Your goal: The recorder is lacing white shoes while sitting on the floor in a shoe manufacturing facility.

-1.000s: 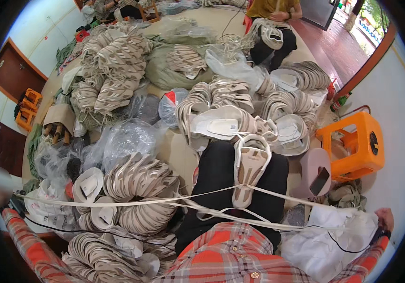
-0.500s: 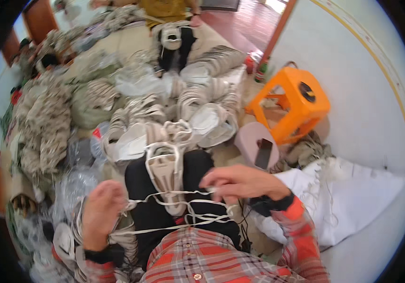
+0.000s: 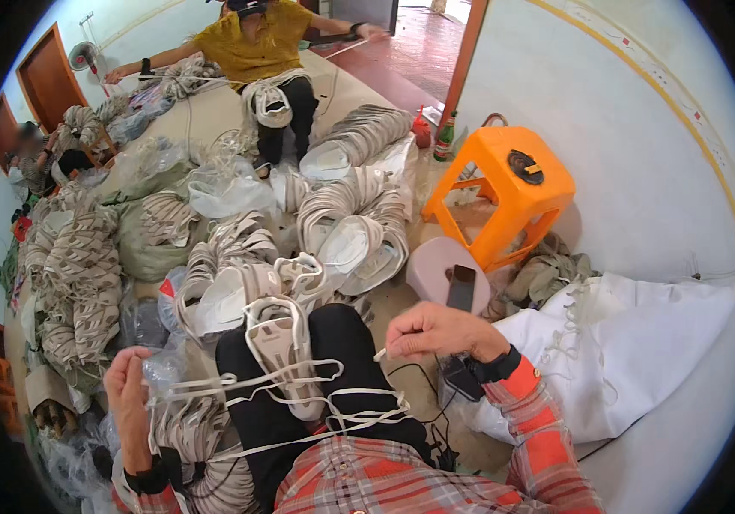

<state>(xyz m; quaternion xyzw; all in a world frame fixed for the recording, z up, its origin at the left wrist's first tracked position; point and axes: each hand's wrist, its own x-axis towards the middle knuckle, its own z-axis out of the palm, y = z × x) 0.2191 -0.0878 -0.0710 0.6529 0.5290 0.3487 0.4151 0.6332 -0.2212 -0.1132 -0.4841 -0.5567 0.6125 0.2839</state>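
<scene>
A beige and white shoe upper [image 3: 278, 343] lies across my black-trousered thighs. Long white shoelaces [image 3: 366, 418] spread from it in loose loops over my lap. My left hand [image 3: 130, 398], raised at the left of my lap, has its fingers drawn together on lace strands that run toward the upper. On the other side, my right hand [image 3: 438, 331] is curled with the fingertips pinched, and a short white lace end pokes out of them beside my knee. The exact grip of the left fingertips is hard to make out.
Stacks of shoe uppers [image 3: 355, 218] cover the floor ahead, with more piles [image 3: 76, 265] at left. An orange stool [image 3: 504, 176] and a pink stool bearing a phone [image 3: 461, 289] stand at right, near a white sack [image 3: 633, 343]. A co-worker [image 3: 260, 43] sits opposite, arms spread, holding laces.
My hands have moved farther apart, the left one outward, drawing lace strands across my lap. The view has tilted up, showing more of the co-worker, whose arms are now stretched wide.
</scene>
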